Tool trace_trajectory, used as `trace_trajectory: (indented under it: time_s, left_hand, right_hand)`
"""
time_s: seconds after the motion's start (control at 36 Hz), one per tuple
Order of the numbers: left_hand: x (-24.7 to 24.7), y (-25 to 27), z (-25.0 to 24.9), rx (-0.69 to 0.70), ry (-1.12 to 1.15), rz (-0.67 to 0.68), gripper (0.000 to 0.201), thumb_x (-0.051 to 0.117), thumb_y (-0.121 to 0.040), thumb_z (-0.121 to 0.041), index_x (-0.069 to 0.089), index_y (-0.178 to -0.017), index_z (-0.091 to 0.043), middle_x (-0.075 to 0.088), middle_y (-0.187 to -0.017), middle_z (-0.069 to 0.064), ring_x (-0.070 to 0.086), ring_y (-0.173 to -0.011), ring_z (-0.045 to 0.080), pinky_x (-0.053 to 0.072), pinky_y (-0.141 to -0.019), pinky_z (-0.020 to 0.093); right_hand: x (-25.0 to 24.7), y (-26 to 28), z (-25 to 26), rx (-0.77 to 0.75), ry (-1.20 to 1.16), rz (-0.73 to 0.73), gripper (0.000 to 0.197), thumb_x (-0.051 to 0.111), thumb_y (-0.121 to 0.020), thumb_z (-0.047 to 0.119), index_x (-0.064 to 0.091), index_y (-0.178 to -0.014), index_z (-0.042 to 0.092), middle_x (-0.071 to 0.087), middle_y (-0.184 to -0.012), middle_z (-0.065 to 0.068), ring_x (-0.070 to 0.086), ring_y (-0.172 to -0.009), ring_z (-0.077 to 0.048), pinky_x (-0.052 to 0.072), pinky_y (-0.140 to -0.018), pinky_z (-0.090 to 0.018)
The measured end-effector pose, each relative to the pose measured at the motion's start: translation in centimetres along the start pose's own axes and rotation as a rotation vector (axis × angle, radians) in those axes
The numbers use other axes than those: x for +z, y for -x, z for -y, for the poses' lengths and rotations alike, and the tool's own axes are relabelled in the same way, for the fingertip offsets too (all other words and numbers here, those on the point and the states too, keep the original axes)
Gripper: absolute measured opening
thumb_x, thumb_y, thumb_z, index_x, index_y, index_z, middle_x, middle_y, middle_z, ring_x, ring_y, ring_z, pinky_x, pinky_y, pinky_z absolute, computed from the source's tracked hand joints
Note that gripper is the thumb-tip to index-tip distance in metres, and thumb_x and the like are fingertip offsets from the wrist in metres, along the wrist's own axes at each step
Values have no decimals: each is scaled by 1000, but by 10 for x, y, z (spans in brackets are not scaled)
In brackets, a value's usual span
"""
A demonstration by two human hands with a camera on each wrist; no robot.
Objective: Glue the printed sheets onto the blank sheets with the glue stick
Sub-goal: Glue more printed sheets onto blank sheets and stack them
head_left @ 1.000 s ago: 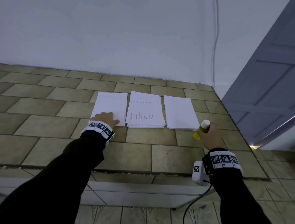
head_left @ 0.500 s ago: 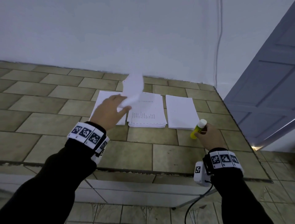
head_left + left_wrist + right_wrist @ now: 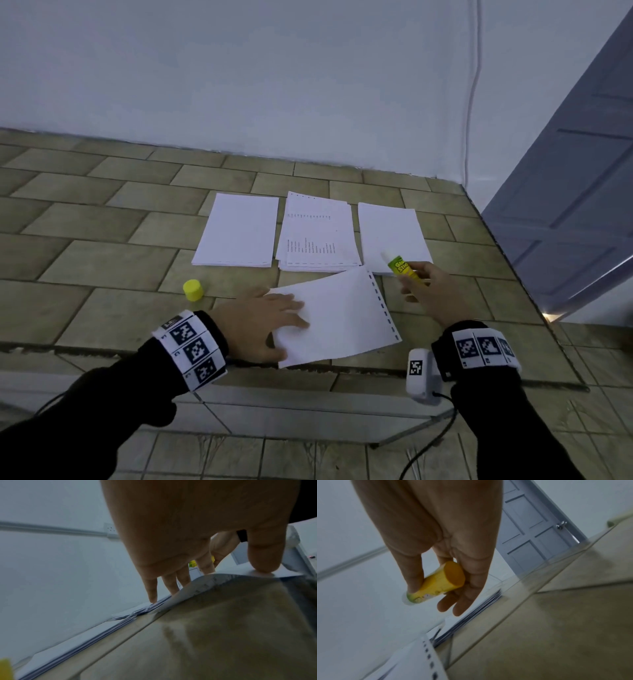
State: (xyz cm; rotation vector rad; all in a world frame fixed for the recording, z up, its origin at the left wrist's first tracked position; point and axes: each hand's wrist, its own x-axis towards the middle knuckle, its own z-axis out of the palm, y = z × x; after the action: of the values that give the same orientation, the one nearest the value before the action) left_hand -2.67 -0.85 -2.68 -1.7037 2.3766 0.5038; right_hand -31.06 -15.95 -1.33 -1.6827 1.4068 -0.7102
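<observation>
Right hand (image 3: 430,294) fingers pinch the uncapped glue stick (image 3: 400,265), long axis tilted, tip pointing up-left; left hand (image 3: 263,320) fingers lie flat on the turned sheet (image 3: 342,315).

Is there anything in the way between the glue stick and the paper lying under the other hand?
Nothing visible. The glue stick, uncapped, is held in the right hand just past the loose sheet's punched edge. The left hand rests only on the sheet's opposite end, and the yellow cap stands off to the left.
</observation>
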Motion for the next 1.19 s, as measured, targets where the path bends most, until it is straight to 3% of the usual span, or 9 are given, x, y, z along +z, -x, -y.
trace_trajectory:
  time_s: [0.11, 0.22, 0.31, 0.44, 0.56, 0.67, 0.75, 0.89, 1.19]
  left_hand:
    - [1, 3, 0, 9, -19, 15, 68, 56, -91, -45, 25, -151, -41, 5, -164, -8, -3, -150, 11, -6, -120, 38]
    - [1, 7, 3, -8, 63, -47, 75, 52, -83, -45, 24, -152, -40, 4, -163, -8, -8, -146, 2, -11, -117, 28]
    - [0, 10, 2, -128, 154, -129, 90, 24, -70, -66, 18, -154, -35, 5, -163, -9, -8, -143, -3, -13, -112, 20]
    - [9, 3, -4, -424, 129, -171, 131, -18, -52, -93, 7, -157, -18, 1, -165, -2, -2, -151, 15, 3, -121, 42]
    - [14, -2, -6, -492, 65, -146, 145, -37, -39, -88, 10, -156, -16, 0, -165, 1, -3, -151, 19, 6, -120, 49]
    - [21, -2, -9, -514, 11, -128, 145, -41, -39, -85, 8, -156, -16, -3, -165, 3, -4, -151, 20, 5, -120, 50]
    - [25, -4, -11, -539, 12, -143, 140, -39, -42, -85, 2, -156, -14, -4, -165, 4, -3, -151, 21, 4, -119, 51]
    - [26, -9, -12, -579, 20, -150, 138, -39, -44, -84, -1, -156, -13, -4, -165, 5, -4, -151, 22, 3, -119, 53]
    - [46, -15, -7, -566, 23, -159, 132, -39, -48, -83, -8, -156, -13, -12, -164, 5, -9, -151, 21, 7, -117, 56]
  right_hand:
    - [9, 4, 9, -53, -48, 44, 30, 64, -91, 14, 57, -120, 6, 62, -98, -10, 62, -77, -23, 55, -71, -36]
    - [20, 6, 16, -111, -30, 65, 30, 70, -87, 19, 58, -114, 15, 64, -104, -12, 66, -88, -25, 58, -79, -42]
    - [30, 7, 22, -129, -34, 67, 33, 75, -82, 19, 58, -111, 17, 62, -102, -8, 65, -90, -27, 58, -79, -44]
    - [51, 7, 39, -173, -57, 81, 30, 81, -75, 14, 63, -99, 17, 67, -91, -4, 67, -86, -26, 58, -77, -41]
    - [75, 7, 55, -238, -65, 130, 24, 80, -75, 8, 66, -94, 10, 68, -89, -1, 66, -82, -19, 53, -74, -27]
    - [98, 8, 71, -291, -21, 171, 17, 78, -74, 7, 69, -87, 1, 69, -89, -3, 65, -84, -20, 53, -80, -33]
    - [113, 7, 78, -315, 66, 213, 20, 77, -74, 12, 66, -89, 4, 69, -97, -8, 65, -89, -24, 53, -83, -39]
    - [128, 9, 88, -334, 130, 265, 24, 73, -79, 10, 59, -96, 1, 68, -94, -12, 66, -85, -23, 54, -80, -37]
    - [145, 9, 90, -392, 247, 304, 20, 74, -77, 8, 55, -85, 10, 64, -95, -12, 61, -88, -26, 50, -84, -42]
